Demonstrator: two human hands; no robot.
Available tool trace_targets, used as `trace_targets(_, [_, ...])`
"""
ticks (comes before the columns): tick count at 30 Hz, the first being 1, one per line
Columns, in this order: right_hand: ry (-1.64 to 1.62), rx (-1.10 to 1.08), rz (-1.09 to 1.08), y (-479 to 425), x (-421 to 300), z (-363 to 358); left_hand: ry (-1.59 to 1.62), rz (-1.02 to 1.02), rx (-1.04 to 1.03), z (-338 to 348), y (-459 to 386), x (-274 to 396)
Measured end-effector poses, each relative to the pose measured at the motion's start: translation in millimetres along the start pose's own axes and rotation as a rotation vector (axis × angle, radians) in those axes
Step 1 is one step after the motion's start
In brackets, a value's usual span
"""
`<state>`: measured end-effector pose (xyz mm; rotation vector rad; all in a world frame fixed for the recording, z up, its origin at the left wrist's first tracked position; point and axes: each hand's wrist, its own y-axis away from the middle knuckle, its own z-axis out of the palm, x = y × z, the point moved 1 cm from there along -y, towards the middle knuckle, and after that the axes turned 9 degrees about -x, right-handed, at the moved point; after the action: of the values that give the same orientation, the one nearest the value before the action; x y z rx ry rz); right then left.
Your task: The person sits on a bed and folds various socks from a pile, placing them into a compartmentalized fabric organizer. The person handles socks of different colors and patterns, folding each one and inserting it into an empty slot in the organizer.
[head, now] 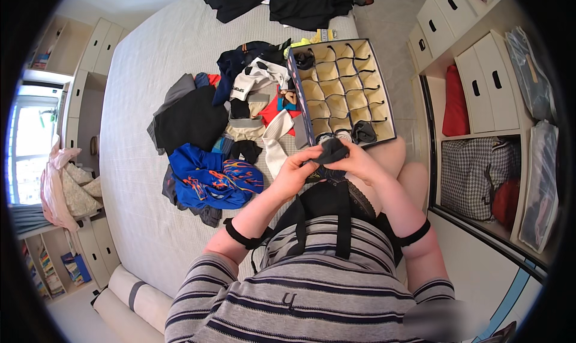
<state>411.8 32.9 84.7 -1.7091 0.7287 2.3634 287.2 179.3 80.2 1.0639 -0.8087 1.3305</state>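
A dark grey bundled cloth item (332, 151), perhaps a sock, is held between both hands over my lap. My left hand (294, 172) pinches its left side, and my right hand (357, 161) grips its right side. Just beyond them stands a cream fabric organizer box (390, 118) with a grid of dark-edged compartments. Rolled dark and white items, including a dark grey roll (364, 131), fill cells of its near row, and a black bundle (304, 60) lies in its far left corner. White socks (258, 77) and a long white ribbed sock (275, 140) lie left of the box.
On the bed (135, 131), a black garment (193, 120) and a blue flame-patterned garment (211, 176) lie piled at the left. More black clothes (310, 5) are at the far edge. A shelving unit (495, 138) with drawers and bags stands at the right.
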Motion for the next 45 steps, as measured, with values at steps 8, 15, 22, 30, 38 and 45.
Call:
trace_targets(8, [0.344, 0.003, -0.186, 7, 21, -7, 0.379, -0.257, 0.161, 7, -5, 2])
trace_targets(15, [0.766, 0.043, -0.536, 18, -11, -1, 0.645, -0.512, 0.182, -4, -12, 6])
trace_targets(22, [0.718, 0.243, -0.518, 15, -6, -23, 0.137, -0.413, 0.142, 5, -28, 31])
trace_targets(30, [0.491, 0.400, -0.394, -37, 19, -30, -0.524, -0.216, 0.353, -28, -40, -31])
trace_targets(38, [1.270, 0.280, -0.408, -47, 24, -21, -0.561, -0.206, 0.291, -46, -40, -45])
trace_targets(45, [1.646, 0.183, -0.220, -75, 34, 3, -0.595, -0.237, 0.209, -42, -40, -29])
